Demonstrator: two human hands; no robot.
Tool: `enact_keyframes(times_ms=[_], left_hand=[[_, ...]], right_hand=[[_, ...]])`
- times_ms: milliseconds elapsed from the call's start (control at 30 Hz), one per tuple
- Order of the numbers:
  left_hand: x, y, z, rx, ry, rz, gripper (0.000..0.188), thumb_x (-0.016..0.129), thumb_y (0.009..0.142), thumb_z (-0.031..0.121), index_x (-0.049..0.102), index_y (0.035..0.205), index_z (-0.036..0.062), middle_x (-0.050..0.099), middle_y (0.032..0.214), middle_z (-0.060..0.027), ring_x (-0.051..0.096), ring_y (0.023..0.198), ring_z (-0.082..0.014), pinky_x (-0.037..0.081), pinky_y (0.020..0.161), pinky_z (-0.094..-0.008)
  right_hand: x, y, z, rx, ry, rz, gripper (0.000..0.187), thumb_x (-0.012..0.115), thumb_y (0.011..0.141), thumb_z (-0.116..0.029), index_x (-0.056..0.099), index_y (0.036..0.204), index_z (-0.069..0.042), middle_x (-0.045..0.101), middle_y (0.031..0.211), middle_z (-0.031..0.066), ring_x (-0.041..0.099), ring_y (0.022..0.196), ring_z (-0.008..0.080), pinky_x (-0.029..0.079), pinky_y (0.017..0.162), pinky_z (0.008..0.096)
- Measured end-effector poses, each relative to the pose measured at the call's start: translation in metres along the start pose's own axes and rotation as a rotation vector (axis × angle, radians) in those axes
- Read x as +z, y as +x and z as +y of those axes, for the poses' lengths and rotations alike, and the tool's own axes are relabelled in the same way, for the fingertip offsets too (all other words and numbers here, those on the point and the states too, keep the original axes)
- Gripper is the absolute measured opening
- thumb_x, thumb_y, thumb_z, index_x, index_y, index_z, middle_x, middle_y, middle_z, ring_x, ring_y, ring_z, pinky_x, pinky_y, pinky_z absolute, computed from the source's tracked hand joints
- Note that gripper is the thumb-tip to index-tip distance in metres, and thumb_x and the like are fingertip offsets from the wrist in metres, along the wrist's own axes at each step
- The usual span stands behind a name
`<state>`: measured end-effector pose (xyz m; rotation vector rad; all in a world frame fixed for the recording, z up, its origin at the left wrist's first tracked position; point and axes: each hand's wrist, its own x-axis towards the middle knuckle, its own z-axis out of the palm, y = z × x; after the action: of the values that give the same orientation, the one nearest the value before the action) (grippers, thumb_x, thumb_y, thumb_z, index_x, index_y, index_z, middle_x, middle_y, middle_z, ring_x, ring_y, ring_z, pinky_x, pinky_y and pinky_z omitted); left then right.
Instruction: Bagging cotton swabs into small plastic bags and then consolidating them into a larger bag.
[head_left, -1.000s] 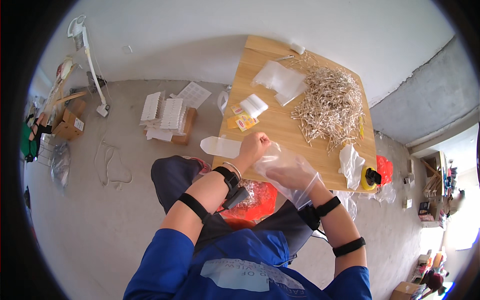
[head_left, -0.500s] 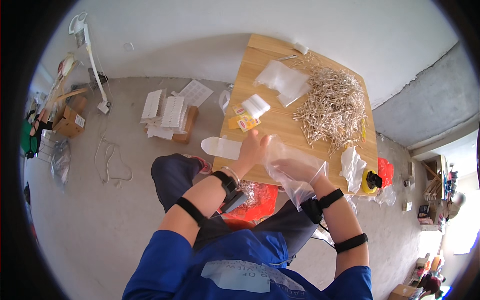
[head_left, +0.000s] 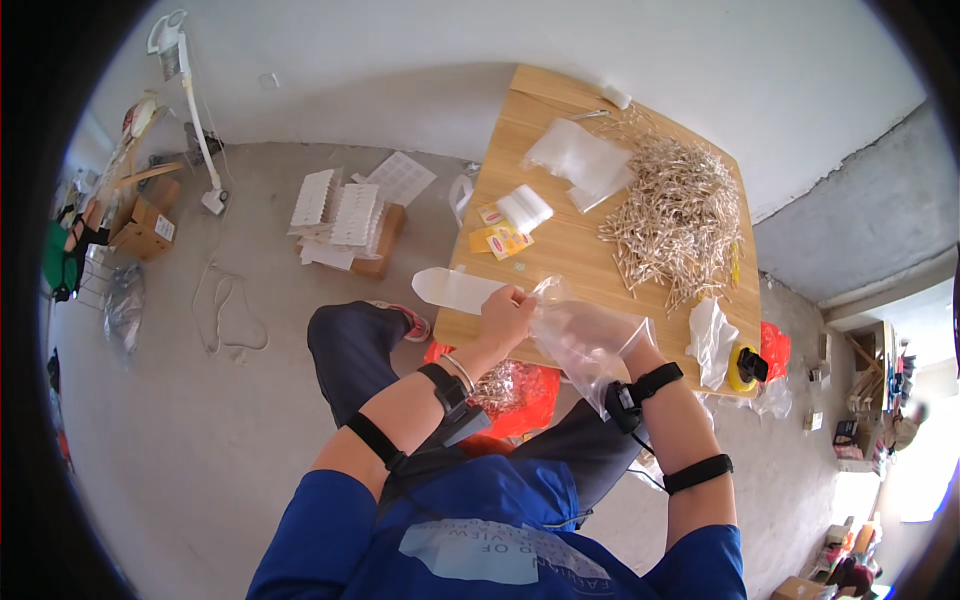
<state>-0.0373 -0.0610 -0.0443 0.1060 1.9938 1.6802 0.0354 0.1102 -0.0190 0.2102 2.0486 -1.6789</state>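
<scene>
My left hand (head_left: 508, 318) is closed at the table's near edge, its fingers pinching the gathered end of a clear plastic bag (head_left: 592, 368). My right hand (head_left: 598, 332) is inside that bag, with the plastic reaching down to the wrist. Through the film its fingers point toward my left hand, but their grip is blurred. A pale translucent strip with a pointed end (head_left: 455, 291) sticks out to the left, beside my left hand. Beyond the hands, a small stack of white plastic sleeves (head_left: 525, 209) rests by yellow printed cards (head_left: 503, 241).
A large heap of cotton swabs (head_left: 675, 215) covers the wooden table's (head_left: 575, 262) right side. Flat clear bags (head_left: 575, 152) lie behind. Crumpled white paper (head_left: 710, 342) and a yellow tape-like roll (head_left: 742, 368) sit front right. A red bag (head_left: 520, 400) of swabs is below; a carton (head_left: 382, 245) stands left.
My left hand has drawn its fingers in closer on the end of the bag. My right hand stays inside the bag. The whole view has shifted slightly.
</scene>
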Motion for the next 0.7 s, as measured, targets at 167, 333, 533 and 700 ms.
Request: enact_keyframes(times_ms=[167, 333, 533, 700], left_hand=[[-0.003, 0.007, -0.017, 0.170, 0.204, 0.002, 0.020, 0.066, 0.080, 0.019, 0.059, 0.078, 0.0001, 0.061, 0.062, -0.0085, 0.056, 0.047, -0.0145, 0.045, 0.044, -0.0291], [-0.002, 0.002, -0.003, 0.143, 0.269, 0.063, 0.023, 0.065, 0.078, 0.022, 0.060, 0.075, 0.0000, 0.065, 0.075, -0.0173, 0.063, 0.075, -0.0329, 0.050, 0.068, -0.0398], [-0.002, 0.009, -0.010, 0.122, 0.186, 0.008, 0.020, 0.066, 0.079, 0.019, 0.062, 0.080, -0.0001, 0.061, 0.064, -0.0094, 0.056, 0.048, -0.0156, 0.045, 0.046, -0.0296], [-0.005, 0.009, -0.012, 0.269, 0.209, 0.036, 0.020, 0.066, 0.079, 0.019, 0.063, 0.083, 0.0000, 0.061, 0.064, -0.0079, 0.054, 0.044, -0.0146, 0.043, 0.043, -0.0294]], right_hand=[[0.002, 0.001, 0.009, -0.167, -0.313, 0.093, 0.041, 0.048, 0.077, 0.000, 0.058, 0.117, -0.005, 0.063, 0.101, 0.0113, 0.061, 0.090, 0.0221, 0.049, 0.081, 0.0347], [0.000, 0.004, -0.005, 0.094, -0.593, 0.138, 0.042, 0.052, 0.084, -0.014, 0.050, 0.126, -0.007, 0.062, 0.108, 0.0157, 0.062, 0.090, 0.0311, 0.050, 0.076, 0.0378], [0.009, 0.003, -0.016, 0.176, -0.695, 0.256, 0.045, 0.053, 0.088, -0.030, 0.048, 0.126, -0.007, 0.063, 0.104, 0.0207, 0.061, 0.095, 0.0347, 0.046, 0.082, 0.0411], [0.017, 0.000, -0.052, 0.338, -0.725, 0.189, 0.048, 0.048, 0.089, -0.042, 0.053, 0.126, -0.011, 0.060, 0.115, 0.0185, 0.058, 0.105, 0.0314, 0.043, 0.091, 0.0370]])
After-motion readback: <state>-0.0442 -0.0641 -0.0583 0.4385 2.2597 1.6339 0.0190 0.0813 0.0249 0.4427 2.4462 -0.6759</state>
